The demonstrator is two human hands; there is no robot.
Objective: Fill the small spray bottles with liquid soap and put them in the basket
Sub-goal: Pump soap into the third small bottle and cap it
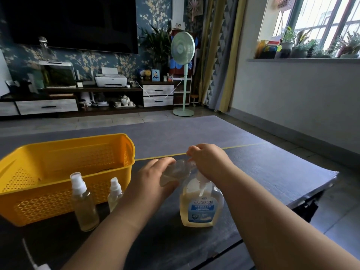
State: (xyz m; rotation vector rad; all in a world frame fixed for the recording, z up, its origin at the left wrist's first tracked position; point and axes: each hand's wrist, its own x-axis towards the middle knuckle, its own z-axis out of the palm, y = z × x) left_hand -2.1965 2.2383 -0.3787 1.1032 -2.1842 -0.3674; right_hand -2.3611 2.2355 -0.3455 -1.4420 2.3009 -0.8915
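Note:
My left hand [151,181] grips a small clear spray bottle [175,172] without its cap, tilted with its mouth toward the pump of the liquid soap bottle [201,207]. My right hand [209,159] sits on top of the white pump head, fingers curled over it. The soap bottle is clear with yellowish liquid and a blue label. Two small capped spray bottles with yellowish liquid stand left of my left forearm: a taller one [83,201] and a shorter one [115,193], partly hidden by my arm. A yellow basket [64,152] stands behind them, nothing visible inside.
The dark table [263,172] ends at the right and near edges. A loose white spray cap with its tube [39,266] lies at the bottom left corner. A rug, fan and TV cabinet lie beyond the table.

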